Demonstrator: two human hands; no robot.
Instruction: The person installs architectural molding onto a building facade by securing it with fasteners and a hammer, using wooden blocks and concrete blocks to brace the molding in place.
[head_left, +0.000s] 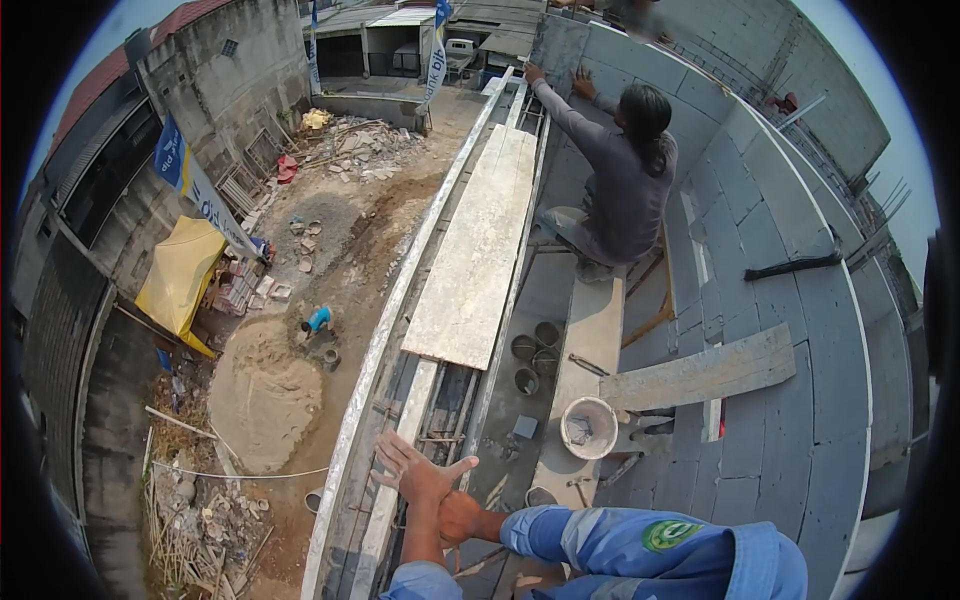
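Note:
My left hand [412, 472] is open over the near end of the long formwork trough, its fingers spread across a pale timber strip [402, 500]. Just behind its wrist is my right hand [459, 516], closed at the trough's inner edge. The left wrist covers its fingers, and I cannot tell what they hold. Steel bars [452, 410] run along the trough beside my hands. Farther along, a wide pale board [480, 250] lies over the top of the formwork.
A co-worker [630, 185] crouches at the far end, hands at the formwork and the grey block wall [770, 240]. A bucket [588, 428] stands on the scaffold plank [567, 380], near a slanted board [700, 375]. Far below left are a sand pile [265, 395] and another person [318, 320].

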